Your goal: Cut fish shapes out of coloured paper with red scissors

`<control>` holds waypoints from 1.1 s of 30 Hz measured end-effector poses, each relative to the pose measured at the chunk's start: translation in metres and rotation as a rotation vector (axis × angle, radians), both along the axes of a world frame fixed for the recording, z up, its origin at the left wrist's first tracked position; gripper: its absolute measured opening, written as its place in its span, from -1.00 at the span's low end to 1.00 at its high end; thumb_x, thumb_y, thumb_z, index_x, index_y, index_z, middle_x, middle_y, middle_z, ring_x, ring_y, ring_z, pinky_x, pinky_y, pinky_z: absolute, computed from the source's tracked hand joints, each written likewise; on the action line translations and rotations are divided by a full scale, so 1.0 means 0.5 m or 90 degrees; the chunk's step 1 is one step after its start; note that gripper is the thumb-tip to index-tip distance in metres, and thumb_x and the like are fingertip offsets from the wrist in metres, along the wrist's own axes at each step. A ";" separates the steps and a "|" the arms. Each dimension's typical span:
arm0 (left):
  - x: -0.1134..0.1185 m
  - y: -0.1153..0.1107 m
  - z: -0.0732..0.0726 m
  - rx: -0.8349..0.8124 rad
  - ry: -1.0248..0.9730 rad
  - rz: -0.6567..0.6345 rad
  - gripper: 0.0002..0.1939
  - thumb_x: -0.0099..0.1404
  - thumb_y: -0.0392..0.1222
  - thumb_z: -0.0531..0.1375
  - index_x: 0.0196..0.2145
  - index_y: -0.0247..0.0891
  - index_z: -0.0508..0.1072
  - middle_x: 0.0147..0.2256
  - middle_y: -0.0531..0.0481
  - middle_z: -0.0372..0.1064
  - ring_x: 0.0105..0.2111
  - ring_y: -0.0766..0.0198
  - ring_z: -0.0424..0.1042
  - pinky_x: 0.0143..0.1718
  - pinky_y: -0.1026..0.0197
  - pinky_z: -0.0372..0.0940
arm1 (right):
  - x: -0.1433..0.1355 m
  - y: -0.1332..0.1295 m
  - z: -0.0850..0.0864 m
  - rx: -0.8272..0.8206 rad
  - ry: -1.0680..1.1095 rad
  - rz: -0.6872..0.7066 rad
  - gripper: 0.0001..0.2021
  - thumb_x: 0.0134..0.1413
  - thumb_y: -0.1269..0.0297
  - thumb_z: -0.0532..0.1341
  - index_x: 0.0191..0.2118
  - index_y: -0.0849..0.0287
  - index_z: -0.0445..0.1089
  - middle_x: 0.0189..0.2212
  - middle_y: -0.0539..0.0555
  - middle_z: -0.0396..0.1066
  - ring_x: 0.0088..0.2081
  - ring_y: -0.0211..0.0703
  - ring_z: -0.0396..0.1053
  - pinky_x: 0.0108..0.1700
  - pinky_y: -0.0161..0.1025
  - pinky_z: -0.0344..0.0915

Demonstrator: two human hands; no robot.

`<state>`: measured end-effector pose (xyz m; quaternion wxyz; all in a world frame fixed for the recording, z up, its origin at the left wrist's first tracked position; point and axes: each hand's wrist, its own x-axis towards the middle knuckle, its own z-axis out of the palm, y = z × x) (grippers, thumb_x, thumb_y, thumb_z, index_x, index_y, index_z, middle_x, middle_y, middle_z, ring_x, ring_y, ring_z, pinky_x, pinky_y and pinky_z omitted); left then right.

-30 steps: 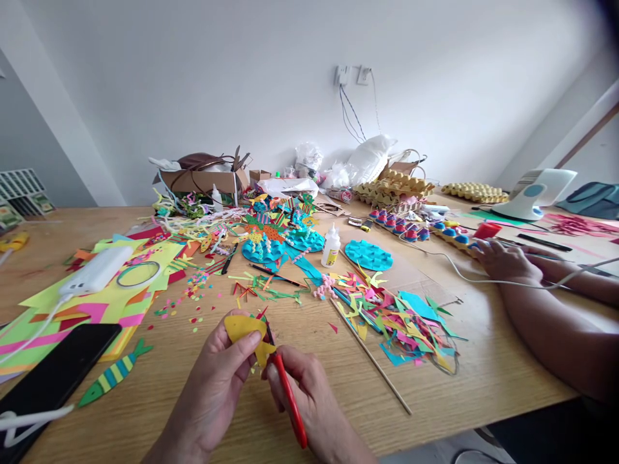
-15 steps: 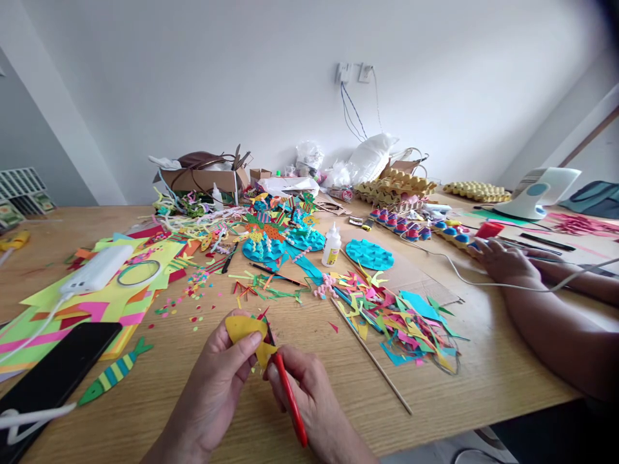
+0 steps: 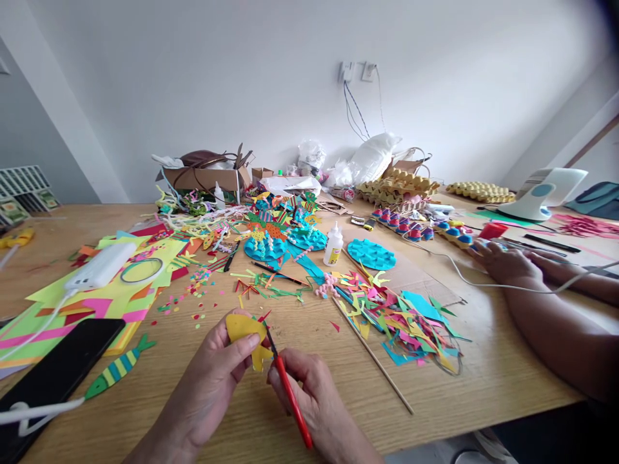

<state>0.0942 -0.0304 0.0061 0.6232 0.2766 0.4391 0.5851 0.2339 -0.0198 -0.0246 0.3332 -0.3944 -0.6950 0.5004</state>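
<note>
Left hand [image 3: 217,364], head view: thumb and fingers pinch a yellow paper cutout [image 3: 240,326], held above the table [image 3: 348,422]. Right hand [image 3: 312,390] is curled round red-handled scissors [image 3: 294,405], blades pointing up and away, at the cutout's right edge; cannot tell whether blade meets paper. Left of the hands: striped paper fish [image 3: 118,368], then black phone [image 3: 62,374]. Right of them: thin stick [image 3: 380,362], with mixed paper scraps [image 3: 411,325] beyond. Further ahead: white glue bottle [image 3: 333,246]. Far right: another person's hand [image 3: 507,264].
</note>
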 end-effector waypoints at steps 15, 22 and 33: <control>-0.013 -0.002 -0.003 0.012 0.046 -0.016 -0.90 0.02 -0.25 0.27 -0.46 -0.22 0.40 -0.51 0.10 0.40 -0.43 0.33 0.33 -0.36 0.31 0.24 | 0.006 0.001 -0.002 0.015 -0.011 0.023 -0.67 0.08 0.19 0.01 -0.64 0.17 0.03 -0.68 -0.13 -0.09 -0.60 -0.38 -0.10 -0.59 -0.38 -0.13; -0.015 -0.001 0.000 0.009 0.056 -0.014 -0.89 0.01 -0.26 0.27 -0.45 -0.23 0.39 -0.52 0.10 0.38 -0.44 0.31 0.33 -0.37 0.29 0.22 | 0.007 0.000 -0.003 0.020 -0.026 0.020 -0.66 0.09 0.21 0.01 -0.65 0.18 0.02 -0.68 -0.13 -0.11 -0.60 -0.39 -0.12 -0.60 -0.39 -0.15; -0.022 -0.002 0.001 0.004 0.093 -0.005 -0.90 0.01 -0.26 0.27 -0.46 -0.22 0.40 -0.54 0.11 0.38 -0.47 0.31 0.34 -0.38 0.29 0.22 | 0.013 0.000 -0.003 0.040 -0.073 0.036 -0.65 0.11 0.17 0.01 -0.63 0.18 0.01 -0.66 -0.12 -0.14 -0.60 -0.39 -0.14 -0.61 -0.39 -0.16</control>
